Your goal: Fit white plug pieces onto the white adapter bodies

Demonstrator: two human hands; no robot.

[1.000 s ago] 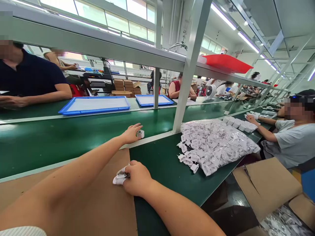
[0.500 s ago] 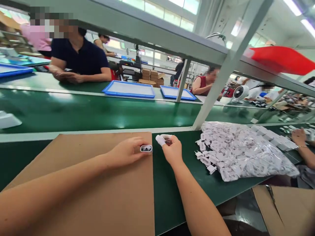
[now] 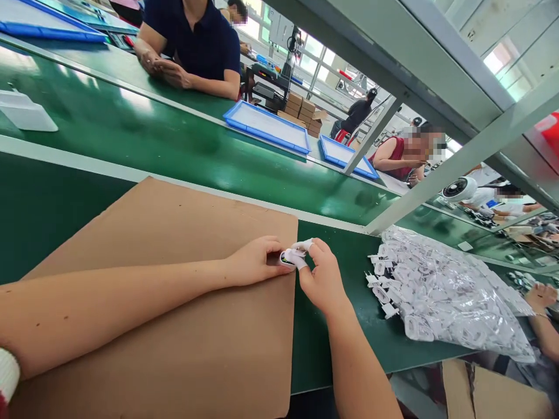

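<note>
Over the right edge of the cardboard sheet point(image 3: 218, 326), my left hand point(image 3: 253, 260) grips a small white charger housing point(image 3: 286, 260). The housing's open end faces right, and dark parts show inside. My right hand point(image 3: 322, 273) wears white finger cots point(image 3: 303, 247) on thumb and forefinger. Those fingertips are pinched together at the housing's open end and partly cover it. Whatever they hold is too small to make out. To the right lies a clear plastic bag point(image 3: 463, 297) full of white charger housings, with several loose plug housings point(image 3: 386, 297) spilling from its left side.
Beyond the green bench point(image 3: 314, 355) runs a green conveyor belt point(image 3: 183, 151) with a white piece point(image 3: 26, 110) at left. Blue-rimmed trays point(image 3: 268, 128) stand across it. A slanted metal post point(image 3: 437, 180) rises behind the bag. A co-worker's hand point(image 3: 541, 295) is at far right.
My right hand has moved left to meet the housing; its fingertips are now at the open end. My left hand still holds the housing. The whole view has tilted and shifted.
</note>
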